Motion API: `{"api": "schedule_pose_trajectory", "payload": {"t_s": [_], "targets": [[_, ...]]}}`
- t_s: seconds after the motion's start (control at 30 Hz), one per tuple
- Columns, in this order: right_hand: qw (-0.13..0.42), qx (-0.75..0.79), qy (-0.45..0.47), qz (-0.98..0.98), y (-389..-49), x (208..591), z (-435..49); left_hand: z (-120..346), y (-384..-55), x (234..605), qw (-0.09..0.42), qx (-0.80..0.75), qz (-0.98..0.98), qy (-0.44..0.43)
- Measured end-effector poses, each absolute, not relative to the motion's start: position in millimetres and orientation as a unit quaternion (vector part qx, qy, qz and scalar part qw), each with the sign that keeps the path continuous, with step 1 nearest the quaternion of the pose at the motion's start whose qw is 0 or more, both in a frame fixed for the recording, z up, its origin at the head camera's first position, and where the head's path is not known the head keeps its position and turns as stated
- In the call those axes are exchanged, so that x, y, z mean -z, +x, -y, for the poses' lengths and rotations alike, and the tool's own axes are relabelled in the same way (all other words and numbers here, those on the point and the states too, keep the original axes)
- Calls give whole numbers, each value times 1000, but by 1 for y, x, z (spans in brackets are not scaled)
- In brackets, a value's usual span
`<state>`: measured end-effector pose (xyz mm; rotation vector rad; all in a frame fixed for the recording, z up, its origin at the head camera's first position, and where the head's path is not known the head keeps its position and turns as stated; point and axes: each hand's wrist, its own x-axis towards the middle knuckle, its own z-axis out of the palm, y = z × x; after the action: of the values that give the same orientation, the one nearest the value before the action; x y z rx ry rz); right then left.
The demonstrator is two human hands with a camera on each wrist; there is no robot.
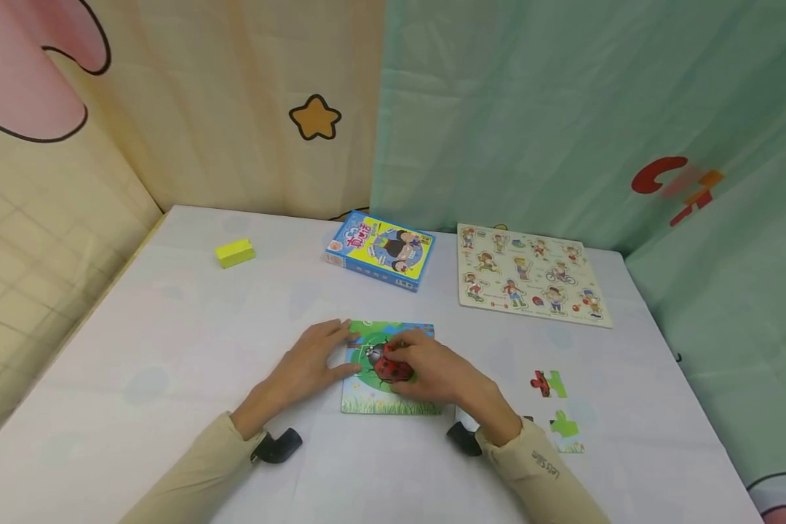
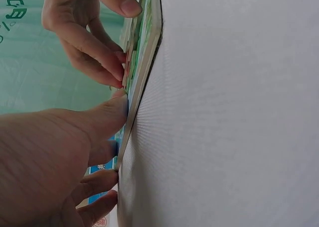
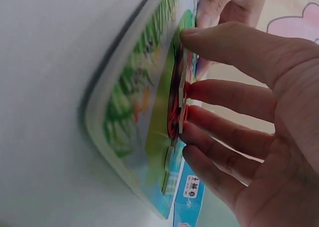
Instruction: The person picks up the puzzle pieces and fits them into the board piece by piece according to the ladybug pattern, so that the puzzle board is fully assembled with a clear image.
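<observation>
A square jigsaw board (image 1: 393, 407) with a ladybug picture lies on the white table between both hands. My left hand (image 1: 308, 364) rests along its left side, fingers extended, with the thumb and fingertips touching the edge (image 2: 142, 82). Over the middle of the board, my right hand (image 1: 435, 367) pinches a red ladybug puzzle piece (image 3: 181, 87) between thumb and fingers. This piece sits slightly raised and tilted above the board. The ladybug's grey head and part of its spotted body (image 1: 393, 369) show beside the fingers; the rest is covered by the right hand.
Several loose puzzle pieces (image 1: 565, 424) lie to the right, some partly behind the right sleeve (image 1: 530, 462). A blue and yellow box (image 1: 383, 251) stands at the back, a wooden picture board (image 1: 530, 273) at back right, and a yellow block (image 1: 235, 253) at back left.
</observation>
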<state>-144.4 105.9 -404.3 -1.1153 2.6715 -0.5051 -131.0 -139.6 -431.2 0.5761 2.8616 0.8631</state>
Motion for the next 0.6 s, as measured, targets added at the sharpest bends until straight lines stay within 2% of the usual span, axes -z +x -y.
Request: {"api": "schedule_pose_trajectory", "payload": {"t_s": [0.6], "targets": [[84,128,-381,-912,-139,402,-101,140,-132,432,44,-277,-940,195]]}}
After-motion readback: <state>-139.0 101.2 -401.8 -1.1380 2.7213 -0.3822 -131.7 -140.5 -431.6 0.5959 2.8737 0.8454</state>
